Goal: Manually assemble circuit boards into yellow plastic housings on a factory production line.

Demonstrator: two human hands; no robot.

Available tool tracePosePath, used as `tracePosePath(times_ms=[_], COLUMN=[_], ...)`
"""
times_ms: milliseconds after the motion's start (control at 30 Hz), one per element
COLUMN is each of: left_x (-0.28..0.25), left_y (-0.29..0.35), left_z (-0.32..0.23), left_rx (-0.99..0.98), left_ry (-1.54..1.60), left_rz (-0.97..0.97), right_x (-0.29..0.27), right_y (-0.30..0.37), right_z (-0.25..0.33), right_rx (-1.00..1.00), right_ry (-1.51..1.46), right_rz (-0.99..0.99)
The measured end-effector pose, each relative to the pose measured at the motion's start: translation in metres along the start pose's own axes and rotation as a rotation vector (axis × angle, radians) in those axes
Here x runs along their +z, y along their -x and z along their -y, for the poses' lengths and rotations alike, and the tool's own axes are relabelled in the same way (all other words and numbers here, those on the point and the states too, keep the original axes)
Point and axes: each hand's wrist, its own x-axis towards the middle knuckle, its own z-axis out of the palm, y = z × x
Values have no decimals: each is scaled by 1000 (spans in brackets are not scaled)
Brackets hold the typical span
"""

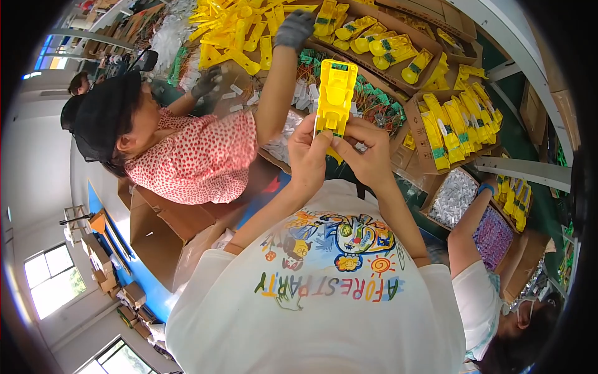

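In front of my chest I hold a long yellow plastic housing (336,93) upright, its hollow inner side facing me. My left hand (309,156) is closed round its lower left edge, thumb pressed on the lower end. My right hand (369,153) pinches at the lower right side, fingers bent and thumb near the same end. A small green circuit board (334,132) shows between the two thumbs. Whatever else the right fingertips grip is hidden. Beyond the housing lie green circuit boards with wires (380,103) and small white plastic parts (302,93).
A co-worker in a red-patterned shirt (193,156) reaches a gloved hand (294,30) toward a yellow pile (240,37). Boxes of yellow housings (430,134) stand to the right. Another person's arm (470,218) reaches past a box of white parts (453,196).
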Motion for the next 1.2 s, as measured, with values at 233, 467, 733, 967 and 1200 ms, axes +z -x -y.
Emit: tracePosePath(times_ms=[233, 467, 733, 967, 1200], left_x=[6, -6, -39, -47, -35], left_y=[1, -17, -37, -31, -20], left_z=[-3, 12, 22, 14, 17], left_rx=[-115, -149, -201, -266, -91], left_ry=[149, 44, -18, -200, -314], left_rz=[-75, -32, 8, 71, 90], right_x=[0, 0, -59, -88, -74], right_y=[1, 4, 4, -11, -28], right_z=[2, -25, -44, -29, -43], right_rx=[7, 98, 548, 362, 411], right_ry=[99, -25, -437, -778, -259], right_rz=[-1, -65, 364, 207, -258])
